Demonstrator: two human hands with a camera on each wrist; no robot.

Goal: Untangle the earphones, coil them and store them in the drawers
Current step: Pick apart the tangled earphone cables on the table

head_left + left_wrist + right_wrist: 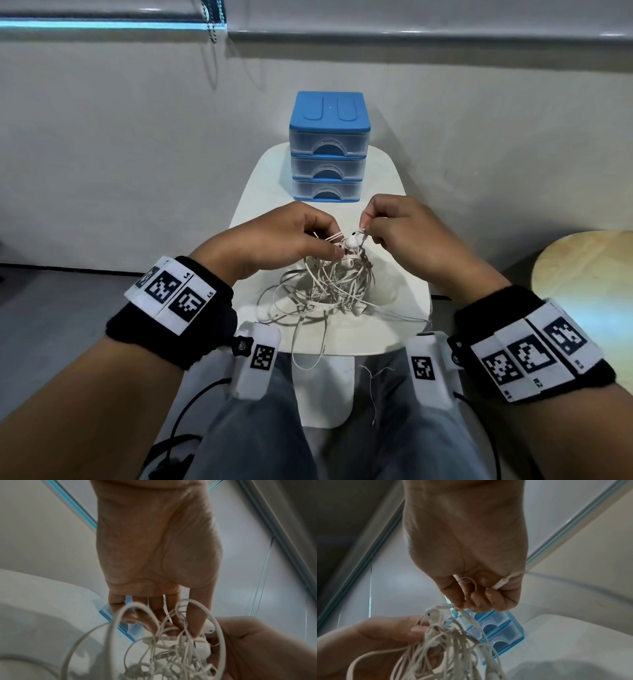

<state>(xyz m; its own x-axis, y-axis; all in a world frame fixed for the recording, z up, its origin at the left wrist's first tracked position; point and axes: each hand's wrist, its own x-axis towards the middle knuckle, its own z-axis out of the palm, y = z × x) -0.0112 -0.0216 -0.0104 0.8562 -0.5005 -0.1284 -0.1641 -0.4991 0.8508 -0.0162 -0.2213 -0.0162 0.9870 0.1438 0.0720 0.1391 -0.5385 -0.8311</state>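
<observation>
Untangling, early stage. The earphones [322,284] formed one white knot on the counter [394,192], in front of the blue drawer unit [329,147], whose three drawers were shut. The left hand [281,240] pinched the top of the knot beside an earbud [352,241]; the right hand [411,233] had its fingers [489,599] curled around a separate strand, lifted just above the knot. Judged best practice: anchor the knot with the left hand, feed one free end back through its loops, and avoid hard pulling, which would tighten the snarl.
</observation>
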